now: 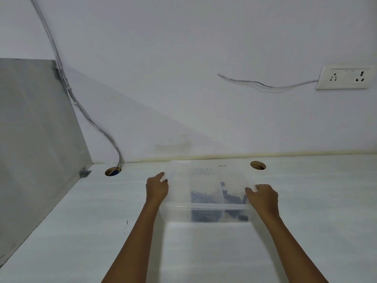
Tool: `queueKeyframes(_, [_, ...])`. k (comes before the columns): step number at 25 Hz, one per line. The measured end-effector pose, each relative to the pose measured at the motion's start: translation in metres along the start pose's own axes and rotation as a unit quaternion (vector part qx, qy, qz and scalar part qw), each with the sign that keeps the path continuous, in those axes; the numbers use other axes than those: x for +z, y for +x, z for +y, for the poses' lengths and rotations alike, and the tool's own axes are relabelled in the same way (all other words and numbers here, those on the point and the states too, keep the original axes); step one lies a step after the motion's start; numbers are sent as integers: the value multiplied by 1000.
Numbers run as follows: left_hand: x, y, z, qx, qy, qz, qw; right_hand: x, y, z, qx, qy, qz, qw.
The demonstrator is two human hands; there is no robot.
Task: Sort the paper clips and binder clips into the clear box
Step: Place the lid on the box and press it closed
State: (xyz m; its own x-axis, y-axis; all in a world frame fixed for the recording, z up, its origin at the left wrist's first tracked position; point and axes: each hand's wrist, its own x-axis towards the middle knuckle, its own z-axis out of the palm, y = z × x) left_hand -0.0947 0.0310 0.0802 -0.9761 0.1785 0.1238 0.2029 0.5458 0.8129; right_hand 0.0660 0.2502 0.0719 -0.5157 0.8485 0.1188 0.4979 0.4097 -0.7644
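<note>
Head view: a clear box [206, 193] is seen on the white desk [204, 252], set near the back edge by the wall. The box is held from both sides. The left hand [156, 187] is pressed against the box's left wall, fingers curled over the upper left rim, closed on it. The right hand [263, 196] is clamped on the right wall near the front corner, thumb and fingers wrapped over the rim. Both forearms are stretched forward from the bottom of the frame.

Inside the box, dividers are made out. A dark pile of paper clips [205, 198] is seen in the middle compartment; black binder clips [234, 198] are seen in the right compartment, just beside the right hand. The left compartment's contents cannot be told through the hazy plastic.

Two round cable holes are cut in the desk: one [112, 171] at back left with a cable [85, 113] run up the wall, one [258, 165] behind the box to the right. A wall socket [344, 77] is mounted at upper right. A grey side panel [34, 129] is stood at the left.
</note>
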Motion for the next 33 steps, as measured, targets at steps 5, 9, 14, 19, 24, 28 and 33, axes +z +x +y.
queueKeyframes(5, [-3,7,-6,-39,3,25,999,2,8,-6,-29,-61,35,997])
queueKeyframes(9, [0,-1,0,-44,14,38,998,0,15,-9,3,-89,24,996])
queueKeyframes(14, [-8,-1,11,-165,-22,47,985,-4,17,-4,36,-69,-18,997])
queueKeyframes(19, [-28,7,-5,-317,-171,-64,931,-6,14,2,48,-19,-35,998])
queueKeyframes(24, [-26,-6,-5,-299,-103,-12,949,-4,7,1,70,5,-31,997])
queueKeyframes(28, [-28,-13,2,-291,-47,-33,955,-11,8,6,106,21,-57,992])
queueKeyframes(33, [-53,-19,-8,-350,-149,-210,900,-35,8,8,125,-12,-113,986])
